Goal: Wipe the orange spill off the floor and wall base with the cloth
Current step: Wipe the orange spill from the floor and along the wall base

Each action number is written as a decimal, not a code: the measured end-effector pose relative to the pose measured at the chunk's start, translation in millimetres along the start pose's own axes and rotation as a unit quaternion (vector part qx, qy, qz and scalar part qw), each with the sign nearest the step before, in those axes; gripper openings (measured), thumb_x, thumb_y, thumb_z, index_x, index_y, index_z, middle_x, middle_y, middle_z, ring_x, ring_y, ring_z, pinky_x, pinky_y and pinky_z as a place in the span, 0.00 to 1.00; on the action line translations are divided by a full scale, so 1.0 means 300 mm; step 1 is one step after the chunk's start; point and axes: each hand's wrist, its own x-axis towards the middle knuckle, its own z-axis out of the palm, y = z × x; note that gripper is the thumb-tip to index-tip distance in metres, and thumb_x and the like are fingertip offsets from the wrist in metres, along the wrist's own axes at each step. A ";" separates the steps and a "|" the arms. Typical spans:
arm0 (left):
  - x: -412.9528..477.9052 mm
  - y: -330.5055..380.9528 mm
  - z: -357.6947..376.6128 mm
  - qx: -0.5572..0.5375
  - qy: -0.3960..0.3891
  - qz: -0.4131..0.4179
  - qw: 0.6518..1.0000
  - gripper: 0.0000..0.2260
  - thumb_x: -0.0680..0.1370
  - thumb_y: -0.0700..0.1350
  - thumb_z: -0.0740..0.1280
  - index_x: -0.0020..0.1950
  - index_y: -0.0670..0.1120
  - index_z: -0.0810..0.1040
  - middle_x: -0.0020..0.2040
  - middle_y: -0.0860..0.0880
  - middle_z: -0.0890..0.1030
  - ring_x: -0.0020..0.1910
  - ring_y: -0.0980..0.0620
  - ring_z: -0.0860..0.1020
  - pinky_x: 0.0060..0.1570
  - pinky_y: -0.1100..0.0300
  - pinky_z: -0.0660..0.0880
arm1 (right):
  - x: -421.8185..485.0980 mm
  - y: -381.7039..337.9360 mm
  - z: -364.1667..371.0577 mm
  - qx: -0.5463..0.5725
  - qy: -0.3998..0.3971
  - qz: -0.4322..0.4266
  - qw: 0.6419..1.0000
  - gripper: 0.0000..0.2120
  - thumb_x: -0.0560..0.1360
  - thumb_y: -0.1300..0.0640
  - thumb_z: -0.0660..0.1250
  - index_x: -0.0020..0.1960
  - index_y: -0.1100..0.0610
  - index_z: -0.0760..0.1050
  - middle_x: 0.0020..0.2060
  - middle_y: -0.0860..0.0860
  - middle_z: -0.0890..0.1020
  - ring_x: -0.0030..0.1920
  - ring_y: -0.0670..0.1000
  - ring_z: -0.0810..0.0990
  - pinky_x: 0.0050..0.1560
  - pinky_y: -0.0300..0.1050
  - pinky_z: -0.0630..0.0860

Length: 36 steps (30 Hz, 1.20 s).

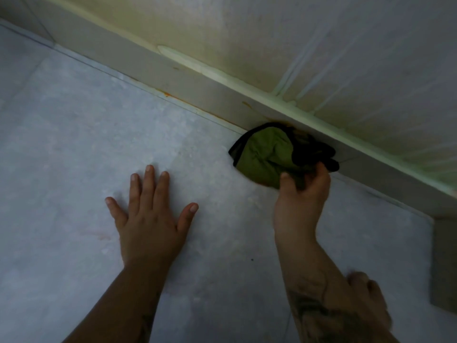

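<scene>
Both forearms are bare, with no sleeves, rings, watch or gloves in sight. The right forearm (321,300) carries dark tattoo work toward five o'clock, blurred beyond reading. The left forearm (128,300) shows a faint dark mark at six o'clock. Fingernails on the left hand (148,219) are short and unpainted

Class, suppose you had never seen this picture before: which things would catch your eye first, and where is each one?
First, the bunched olive-green and black cloth, pressed into the corner where the pale grey floor meets the cream baseboard, gripped by the right hand. Next, the left hand, spread flat on the floor left of the cloth. Thin orange streaks line the base of the baseboard farther left.
</scene>
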 end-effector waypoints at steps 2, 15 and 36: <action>-0.001 0.002 0.002 0.003 -0.001 -0.001 1.000 0.36 0.78 0.69 0.47 0.79 0.47 0.58 0.80 0.45 0.55 0.79 0.44 0.50 0.72 0.33 0.43 | 0.005 0.026 -0.010 -0.110 -0.004 -0.060 0.992 0.32 0.74 0.60 0.69 0.73 0.61 0.60 0.70 0.56 0.66 0.69 0.52 0.65 0.69 0.33 0.61; 0.000 0.004 0.005 0.004 0.000 -0.005 1.000 0.37 0.77 0.70 0.47 0.79 0.49 0.58 0.80 0.47 0.55 0.79 0.45 0.49 0.72 0.34 0.41 | 0.067 -0.183 0.408 -0.210 -0.012 0.051 0.976 0.36 0.73 0.43 0.67 0.73 0.58 0.57 0.68 0.57 0.67 0.70 0.58 0.62 0.71 0.52 0.48; 0.002 -0.001 0.013 0.020 -0.015 0.005 1.000 0.36 0.78 0.70 0.46 0.80 0.51 0.53 0.81 0.48 0.52 0.80 0.44 0.48 0.72 0.34 0.41 | 0.077 -0.106 0.058 -0.103 -0.009 -0.020 0.994 0.28 0.70 0.42 0.71 0.62 0.57 0.71 0.57 0.51 0.74 0.57 0.51 0.74 0.59 0.45 0.71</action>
